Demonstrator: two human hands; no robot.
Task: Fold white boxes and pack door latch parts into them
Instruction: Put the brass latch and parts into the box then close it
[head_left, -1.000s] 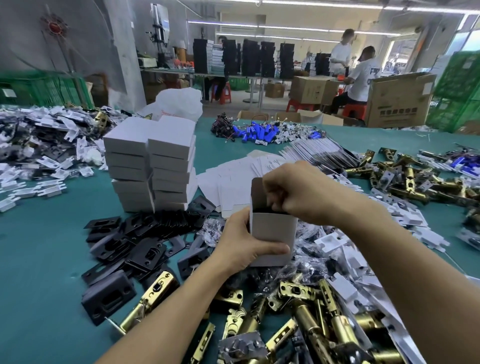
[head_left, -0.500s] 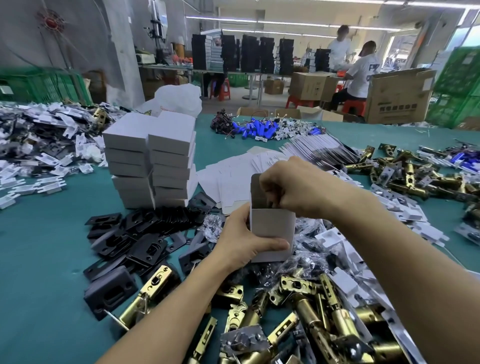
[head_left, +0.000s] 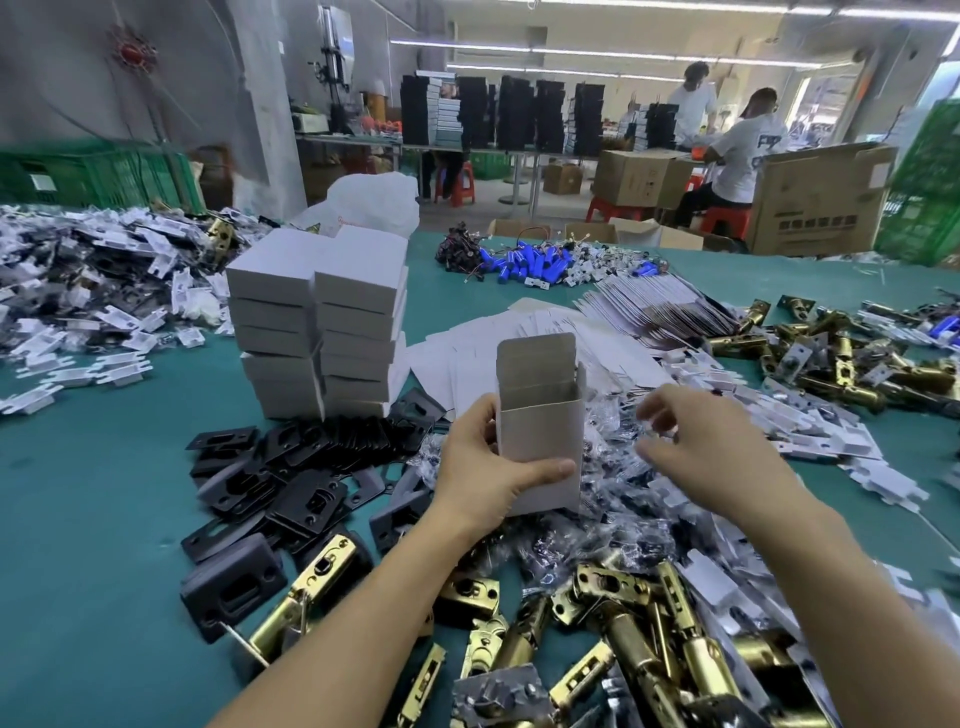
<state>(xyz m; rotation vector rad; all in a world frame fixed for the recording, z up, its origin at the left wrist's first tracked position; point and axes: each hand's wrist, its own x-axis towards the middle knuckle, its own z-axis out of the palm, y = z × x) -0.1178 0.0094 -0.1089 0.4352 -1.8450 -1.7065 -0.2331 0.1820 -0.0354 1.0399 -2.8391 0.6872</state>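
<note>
White box (head_left: 540, 431) upright, flap raised, left hand (head_left: 483, 467) fingers (head_left: 485, 418) gripping it, right hand (head_left: 696, 447) loose, empty

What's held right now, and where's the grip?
Left hand grips the open white box by its lower body, thumb across the front. Right hand holds nothing.

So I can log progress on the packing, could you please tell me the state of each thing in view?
White box: upright, top open, lid flap up.
Left hand: holds the white box.
Right hand: open, holding nothing, beside the box.
Stacked white boxes: closed, two columns.
Box blanks: flat, unfolded.
Brass latches: loose in a pile, unpacked.
</note>
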